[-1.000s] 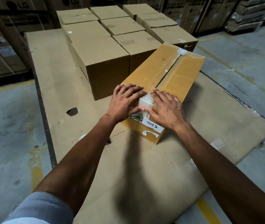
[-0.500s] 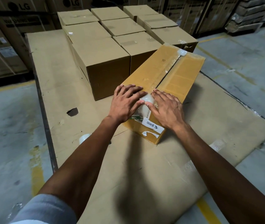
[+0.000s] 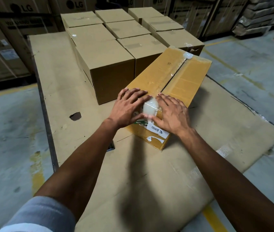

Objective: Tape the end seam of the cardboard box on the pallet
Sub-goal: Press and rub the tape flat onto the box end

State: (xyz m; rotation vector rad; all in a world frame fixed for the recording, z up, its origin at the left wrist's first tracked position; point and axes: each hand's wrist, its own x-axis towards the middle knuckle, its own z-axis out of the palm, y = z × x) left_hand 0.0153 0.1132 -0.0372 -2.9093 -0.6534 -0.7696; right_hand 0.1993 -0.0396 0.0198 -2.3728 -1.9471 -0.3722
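Note:
A long yellow-brown cardboard box (image 3: 188, 81) lies diagonally on the cardboard-covered pallet (image 3: 57, 72), its top centre seam running away from me. A patch of clear tape (image 3: 150, 107) covers the seam at the near end and folds down over the end face above a white "BEARDO" label (image 3: 158, 130). My left hand (image 3: 127, 108) lies flat on the box top, left of the tape, fingers spread. My right hand (image 3: 173, 114) lies flat to the right of it, thumb on the tape's lower edge. More clear tape (image 3: 188, 56) sits at the far end.
Several sealed brown boxes (image 3: 109, 64) stand in rows just behind and left of the long box. The pallet sheet has a dark hole (image 3: 75, 116). Large LG cartons (image 3: 20, 9) line the back. Concrete floor with yellow lines (image 3: 213, 218) surrounds the pallet.
Both hands stay pressed beside the tape at the near end, with only slight finger shifts. My left forearm now covers the whitish roll seen beside it half a second ago.

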